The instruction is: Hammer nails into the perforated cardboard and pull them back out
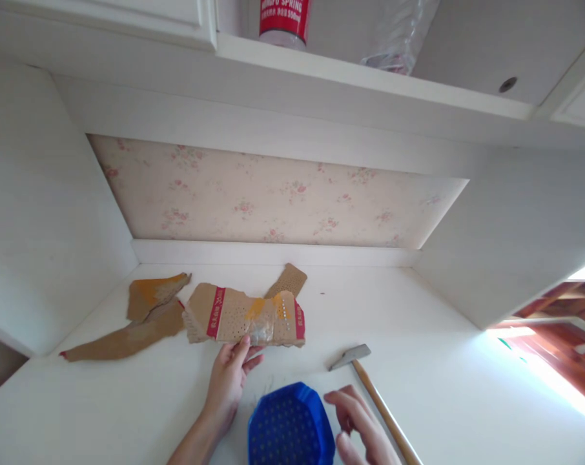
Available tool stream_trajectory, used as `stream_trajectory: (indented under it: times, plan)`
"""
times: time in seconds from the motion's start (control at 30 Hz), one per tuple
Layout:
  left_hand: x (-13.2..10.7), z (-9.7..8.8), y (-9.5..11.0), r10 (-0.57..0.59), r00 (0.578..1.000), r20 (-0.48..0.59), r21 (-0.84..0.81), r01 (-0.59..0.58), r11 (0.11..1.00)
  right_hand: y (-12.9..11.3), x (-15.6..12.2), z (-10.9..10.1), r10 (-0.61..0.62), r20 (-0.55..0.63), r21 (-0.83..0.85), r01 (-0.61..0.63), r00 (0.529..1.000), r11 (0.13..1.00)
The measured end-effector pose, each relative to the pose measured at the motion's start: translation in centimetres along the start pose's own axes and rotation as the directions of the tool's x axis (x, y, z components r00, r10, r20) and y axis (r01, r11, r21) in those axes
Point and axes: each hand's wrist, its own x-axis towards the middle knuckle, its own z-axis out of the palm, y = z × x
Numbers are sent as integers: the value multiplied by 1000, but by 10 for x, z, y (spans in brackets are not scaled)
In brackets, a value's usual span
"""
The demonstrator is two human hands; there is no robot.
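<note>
Torn, red-banded brown cardboard strip (pixel 237 312); left hand (pixel 228 378) pinches its near edge; right hand (pixel 363 423) half-curled, holding nothing; likely light, bendable; mid-edge hold suits.

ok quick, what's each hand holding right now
Left hand: closed, holding the cardboard piece by its near edge.
Right hand: open, fingers bent, beside the blue basket; nothing visible in its grip.

the blue basket (pixel 322 423) stands between the left hand (pixel 230 373) and right hand (pixel 361 421), with the hammer (pixel 380 402) just past the right one. the held cardboard strip (pixel 241 314) and torn pieces (pixel 128 341) block the left rear, while right of the hammer bare counter (pixel 460 374) leaves a hand room to the side panel (pixel 496 239).
</note>
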Motion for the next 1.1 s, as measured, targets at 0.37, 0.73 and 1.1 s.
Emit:
stream_trajectory:
  times: [0.37,0.73,1.1]
  plan:
    - [11,27,-4,9,997,76,-38,-6,999,15,90,48,346,-73,820,-141,935,554]
    - [5,34,-15,-45,998,50,35,43,998,35,123,52,306,59,948,-149,950,282]
    - [5,45,-25,-119,962,246,291,44,956,24,115,50,126,164,948,-191,978,254]
